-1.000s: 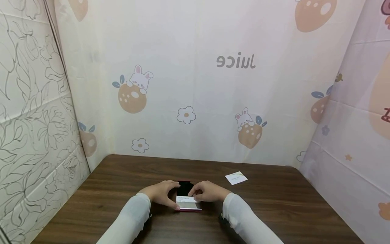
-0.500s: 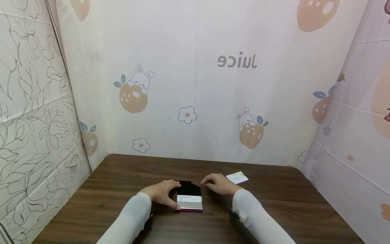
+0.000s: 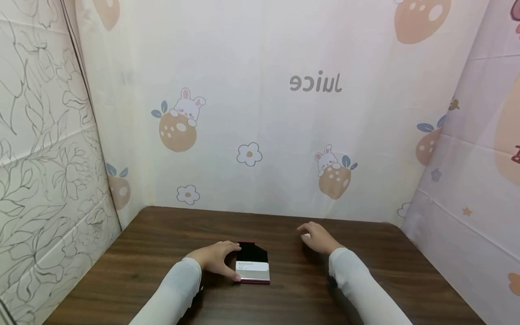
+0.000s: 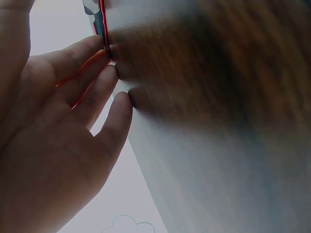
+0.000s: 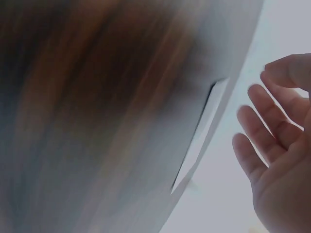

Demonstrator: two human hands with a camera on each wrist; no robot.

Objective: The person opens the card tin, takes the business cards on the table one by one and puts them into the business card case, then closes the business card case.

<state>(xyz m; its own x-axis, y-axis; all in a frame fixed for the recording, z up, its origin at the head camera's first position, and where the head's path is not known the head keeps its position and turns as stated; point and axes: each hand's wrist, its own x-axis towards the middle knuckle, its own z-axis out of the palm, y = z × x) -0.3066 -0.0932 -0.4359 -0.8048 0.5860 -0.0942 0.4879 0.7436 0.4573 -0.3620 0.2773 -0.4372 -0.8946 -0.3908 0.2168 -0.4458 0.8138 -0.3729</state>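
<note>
My left hand (image 3: 215, 258) holds a thin business card case (image 3: 252, 253) by its left side, thumb at the near corner and index finger at the far one. The case lies on the table, with a black inside, a red edge and a silvery near strip. A white printed card (image 3: 252, 266) lies across it. In the left wrist view the fingertips are along the red edge of the case (image 4: 103, 24). My right hand (image 3: 318, 238) hovers over a loose white card (image 5: 201, 136), fingers loosely bent and nothing between them. That card is mostly hidden behind the hand in the head view.
Both hands work over a dark brown wooden table (image 3: 183, 225). A pale curtain (image 3: 260, 113) with rabbit and fruit prints hangs behind it, and a flower-line curtain (image 3: 48, 171) stands on the left.
My right hand has left the card in the case and moved right and away from me, to the loose card. My left hand and the case have stayed put.
</note>
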